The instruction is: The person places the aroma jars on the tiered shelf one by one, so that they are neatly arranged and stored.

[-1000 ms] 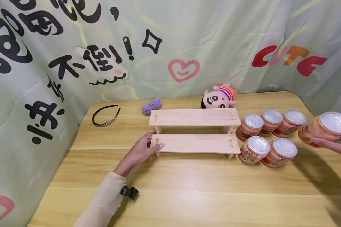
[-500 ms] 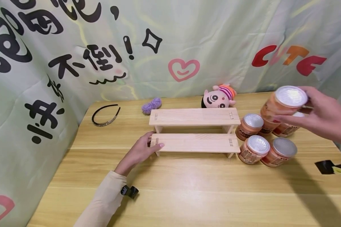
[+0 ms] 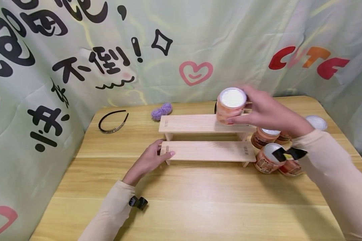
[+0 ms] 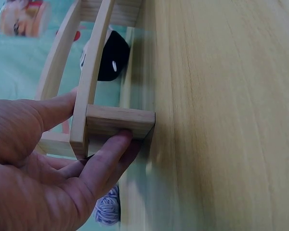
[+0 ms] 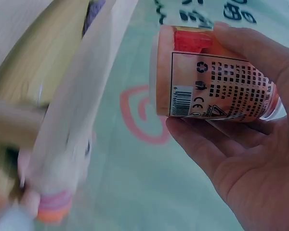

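Broadly, a wood-grain tabletop point(image 3: 199, 211) carries a two-tier wooden stand point(image 3: 206, 130). The left hand point(image 3: 147, 161) keeps a narrow grip on the left end of the lower tier point(image 3: 205, 152), thumb on top and fingertips against the leg point(image 4: 120, 118) (the left wrist view shows this up close). The right hand point(image 3: 268, 110) has a wider grip, thumb and fingers around opposite sides of an orange-pink jar point(image 3: 229, 112). That jar is above the upper tier point(image 3: 187, 123), toward its right end and apart from the wood. Its label point(image 5: 236, 86) bears dense rows of dark characters; its silvery lid point(image 3: 233, 97) faces up; smallest is a barcode point(image 5: 181, 101).
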A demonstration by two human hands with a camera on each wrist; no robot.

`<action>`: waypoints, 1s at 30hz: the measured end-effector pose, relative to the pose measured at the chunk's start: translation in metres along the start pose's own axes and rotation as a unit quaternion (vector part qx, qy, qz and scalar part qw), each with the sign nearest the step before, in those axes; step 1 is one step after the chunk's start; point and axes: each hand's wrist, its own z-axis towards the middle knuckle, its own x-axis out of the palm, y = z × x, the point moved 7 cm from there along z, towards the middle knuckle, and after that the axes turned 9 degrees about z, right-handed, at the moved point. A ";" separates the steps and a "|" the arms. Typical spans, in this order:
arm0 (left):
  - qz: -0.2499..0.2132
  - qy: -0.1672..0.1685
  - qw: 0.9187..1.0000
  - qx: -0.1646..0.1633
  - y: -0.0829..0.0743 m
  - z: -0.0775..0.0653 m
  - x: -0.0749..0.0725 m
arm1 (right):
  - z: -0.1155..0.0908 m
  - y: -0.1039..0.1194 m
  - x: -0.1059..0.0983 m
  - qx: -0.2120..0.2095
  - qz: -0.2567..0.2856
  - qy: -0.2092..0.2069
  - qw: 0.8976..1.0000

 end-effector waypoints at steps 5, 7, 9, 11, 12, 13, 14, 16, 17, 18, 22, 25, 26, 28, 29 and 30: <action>0.015 -0.005 1.000 -0.007 0.002 0.000 -0.001 | 0.031 0.003 0.032 -0.023 -0.002 0.031 0.999; 0.016 -0.006 1.000 -0.010 0.003 0.000 -0.001 | 0.040 0.004 0.045 -0.027 0.007 0.046 0.999; 0.011 -0.007 1.000 -0.009 0.002 0.000 -0.001 | 0.049 0.004 0.057 -0.024 0.022 0.060 0.998; -0.002 -0.003 1.000 -0.003 0.001 0.000 0.000 | 0.056 0.004 0.068 -0.019 0.034 0.070 0.997; -0.008 -0.002 1.000 0.001 0.000 0.000 0.000 | 0.059 0.004 0.073 -0.018 0.038 0.074 0.996; -0.014 0.000 1.000 0.003 -0.001 0.000 0.000 | 0.062 0.004 0.078 -0.018 0.044 0.077 0.996; -0.018 0.000 1.000 0.005 -0.001 0.000 0.000 | 0.065 0.005 0.083 -0.018 0.046 0.079 0.996; -0.023 0.001 1.000 0.005 -0.002 0.000 0.000 | 0.071 0.005 0.091 -0.022 0.056 0.083 0.995; -0.023 0.000 1.000 0.002 -0.002 0.000 0.000 | 0.074 0.005 0.094 -0.024 0.059 0.084 0.994; -0.021 -0.002 1.000 0.001 -0.002 0.000 0.000 | 0.076 0.005 0.097 -0.026 0.061 0.086 0.994; -0.014 -0.004 1.000 -0.007 0.000 0.001 0.000 | 0.083 0.002 0.106 -0.015 0.061 0.086 0.994; -0.010 -0.006 1.000 -0.010 0.001 0.001 0.000 | 0.086 0.000 0.110 -0.008 0.062 0.086 0.994; -0.010 -0.005 1.000 -0.008 0.001 0.001 0.000 | 0.087 0.000 0.111 -0.007 0.062 0.086 0.994; -0.008 -0.005 1.000 -0.007 0.001 0.001 0.000 | 0.088 0.000 0.112 -0.006 0.063 0.085 0.994; -0.007 -0.005 1.000 -0.006 0.001 0.001 0.000 | 0.089 -0.001 0.112 -0.005 0.063 0.085 0.994; -0.005 -0.005 1.000 -0.007 0.001 0.001 0.000 | 0.089 -0.001 0.112 -0.004 0.064 0.086 0.994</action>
